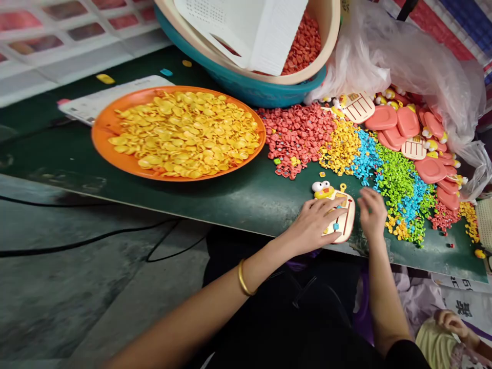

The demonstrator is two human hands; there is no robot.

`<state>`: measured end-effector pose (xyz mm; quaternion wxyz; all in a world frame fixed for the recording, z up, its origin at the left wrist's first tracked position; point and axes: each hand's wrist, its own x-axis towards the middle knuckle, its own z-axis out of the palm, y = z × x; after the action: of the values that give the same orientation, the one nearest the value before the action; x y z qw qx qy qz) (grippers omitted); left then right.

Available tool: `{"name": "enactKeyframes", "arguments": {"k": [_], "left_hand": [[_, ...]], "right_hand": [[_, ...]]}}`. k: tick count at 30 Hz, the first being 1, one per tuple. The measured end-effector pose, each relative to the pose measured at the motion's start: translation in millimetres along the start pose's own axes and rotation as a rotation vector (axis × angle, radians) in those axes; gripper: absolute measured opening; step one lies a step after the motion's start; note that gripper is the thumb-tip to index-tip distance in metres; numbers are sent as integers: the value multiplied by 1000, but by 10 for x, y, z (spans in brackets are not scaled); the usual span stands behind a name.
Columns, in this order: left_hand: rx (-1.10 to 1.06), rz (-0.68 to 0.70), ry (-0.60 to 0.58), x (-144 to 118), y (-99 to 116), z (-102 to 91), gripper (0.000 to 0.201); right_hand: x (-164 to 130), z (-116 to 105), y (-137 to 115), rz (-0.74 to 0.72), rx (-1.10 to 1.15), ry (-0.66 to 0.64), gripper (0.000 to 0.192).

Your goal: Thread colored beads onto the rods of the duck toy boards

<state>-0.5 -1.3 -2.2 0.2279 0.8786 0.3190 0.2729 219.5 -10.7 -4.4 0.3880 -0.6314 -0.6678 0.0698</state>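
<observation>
Here, two hands [313,223] [371,212], one duck toy [338,212]

bright, even light from above – colours read strong and saturated. shadows are soft and short; the floor below the table [238,197] is dimmer. the plastic bag [407,56] shows pale glare, and the table top a dull sheen. the right hand [371,212] is smeared by motion blur – the left hand [313,223] is sharper. the far left corner looks soft and stretched.
</observation>
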Motion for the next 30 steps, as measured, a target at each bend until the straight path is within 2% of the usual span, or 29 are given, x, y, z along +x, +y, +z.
{"name": "enactKeyframes", "arguments": {"k": [2,4,7,10,14,16,19,21,25,28,30], "left_hand": [[29,13,-12,18,23,-10,49],[31,19,2,22,34,-9,47],[6,69,13,3,23,14,45],[-24,128,12,-26,1,45,41],[-68,59,64,-43,0,68,44],[-64,0,92,-41,7,73,43],[-53,-14,97,-25,13,79,29],[-44,-21,75,-4,15,71,26],[26,-41,-16,67,42,10,43],[127,2,-90,114,70,-28,58],[159,47,-111,121,72,-20,55]], "right_hand": [[156,-54,140,93,-83,69,24],[230,-80,193,154,-48,17,22],[189,-19,93,222,161,-72,20],[89,119,-70,270,228,-40,21],[-80,232,-210,218,136,52,23],[-203,222,-254,142,85,35,24],[-293,162,-255,32,48,-51,26],[-184,123,-181,3,37,-60,29],[333,82,109,117,-150,100,26],[563,56,231,153,-233,54,19],[528,37,201,162,-141,14,18]]}}
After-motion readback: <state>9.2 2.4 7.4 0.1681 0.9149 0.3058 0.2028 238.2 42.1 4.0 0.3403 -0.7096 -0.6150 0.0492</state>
